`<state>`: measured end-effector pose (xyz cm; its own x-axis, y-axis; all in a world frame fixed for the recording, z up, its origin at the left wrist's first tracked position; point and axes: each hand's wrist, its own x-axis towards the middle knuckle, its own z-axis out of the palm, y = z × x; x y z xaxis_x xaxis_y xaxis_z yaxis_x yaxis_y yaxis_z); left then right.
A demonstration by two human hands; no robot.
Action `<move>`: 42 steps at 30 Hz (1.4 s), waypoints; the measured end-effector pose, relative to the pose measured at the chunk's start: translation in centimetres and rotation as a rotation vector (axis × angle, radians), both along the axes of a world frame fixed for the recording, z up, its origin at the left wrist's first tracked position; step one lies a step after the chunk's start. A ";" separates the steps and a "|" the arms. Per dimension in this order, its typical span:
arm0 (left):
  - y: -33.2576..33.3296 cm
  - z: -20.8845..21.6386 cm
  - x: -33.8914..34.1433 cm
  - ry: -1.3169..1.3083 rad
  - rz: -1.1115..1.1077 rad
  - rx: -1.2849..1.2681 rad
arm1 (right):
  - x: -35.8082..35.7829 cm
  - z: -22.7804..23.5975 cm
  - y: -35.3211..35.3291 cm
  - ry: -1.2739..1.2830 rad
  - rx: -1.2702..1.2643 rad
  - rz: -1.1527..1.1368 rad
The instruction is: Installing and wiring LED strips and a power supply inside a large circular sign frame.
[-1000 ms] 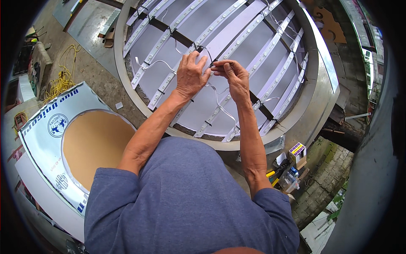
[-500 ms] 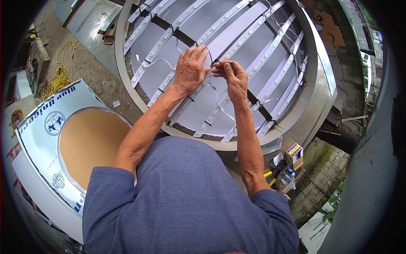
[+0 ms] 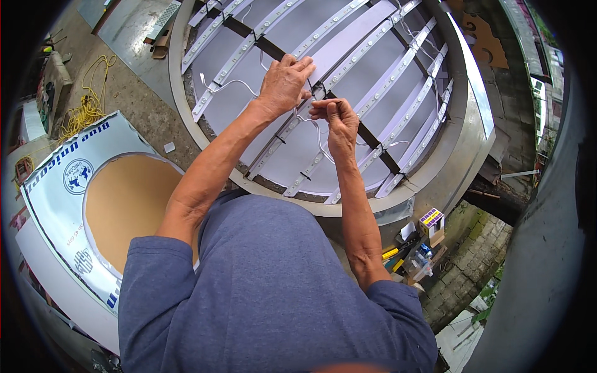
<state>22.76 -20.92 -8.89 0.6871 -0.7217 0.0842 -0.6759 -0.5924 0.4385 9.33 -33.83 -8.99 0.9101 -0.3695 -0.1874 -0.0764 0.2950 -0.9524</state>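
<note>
A large round frame with a pale interior lies in front of me. Light strips studded with small LEDs cross a dark bar, with black ties at several crossings. My left hand rests over the bar near the middle, its fingers stretched forward and its thumb apart. Just right of it, my right hand is closed in a pinch at a crossing. A thin black cable tie shows between the hands; its end seems to be in the right fingertips, partly hidden. White wire hangs below them.
At left lies a printed sheet with a round cutout over a tan disc. A yellow cord is coiled on the floor. To the right are a small box, a bottle and yellow-handled tools.
My right hand has moved slightly down and toward me, a little away from the crossing. The left hand has shifted slightly, its fingers reaching further right.
</note>
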 end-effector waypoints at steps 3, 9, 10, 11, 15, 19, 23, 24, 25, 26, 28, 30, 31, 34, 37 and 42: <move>-0.2 0.3 0.3 0.016 -0.002 0.030 | 1.5 1.3 -0.1 -0.039 -0.047 -0.051; -0.6 0.5 0.8 0.059 -0.013 0.098 | 5.7 3.4 -1.9 0.058 -0.136 -0.031; -0.6 0.5 0.8 0.065 -0.018 0.101 | 5.8 3.5 -1.9 0.072 -0.167 -0.013; -0.5 0.4 0.9 0.066 -0.013 0.103 | 5.7 3.3 -1.8 0.046 -0.181 -0.015; -0.6 0.6 0.9 0.049 -0.020 0.123 | 3.2 2.2 -1.4 0.047 -0.129 -0.057; -0.7 1.1 1.1 0.049 -0.015 0.173 | -0.1 0.1 -0.9 0.099 -0.065 -0.103; -0.8 1.1 1.1 0.041 -0.027 0.188 | -1.2 -1.2 -0.1 0.142 -0.103 -0.075; -0.8 0.9 1.1 0.036 -0.036 0.170 | -1.2 -1.0 0.0 0.140 -0.103 -0.074; -0.8 0.7 1.1 0.031 -0.046 0.151 | -1.2 -0.8 0.0 0.133 -0.102 -0.103; -0.8 0.8 1.1 0.033 -0.047 0.151 | -1.3 -0.2 0.1 0.131 -0.101 -0.134; -0.7 0.9 1.0 0.015 -0.030 0.171 | -0.5 0.8 -0.2 0.109 -0.218 -0.115; -0.5 0.9 1.1 0.009 -0.038 0.166 | 0.7 1.7 -0.3 0.085 -0.334 -0.098; -0.5 0.8 1.1 0.004 -0.043 0.163 | 1.4 2.0 -0.1 0.009 -0.228 -0.124; -1.0 1.3 1.2 0.012 -0.056 0.191 | 3.0 2.2 -0.3 -0.097 -0.037 -0.136; -0.9 0.9 1.3 0.013 -0.057 0.181 | 3.8 1.8 -0.7 -0.040 -0.057 -0.078; -0.5 0.6 1.3 -0.022 -0.069 0.169 | 1.2 0.3 -0.6 -0.060 -0.056 -0.063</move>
<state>24.03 -21.47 -8.33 0.6347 -0.7723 -0.0280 -0.7259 -0.6082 0.3212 10.50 -34.40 -8.68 0.8939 -0.4344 -0.1107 -0.0019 0.2434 -0.9699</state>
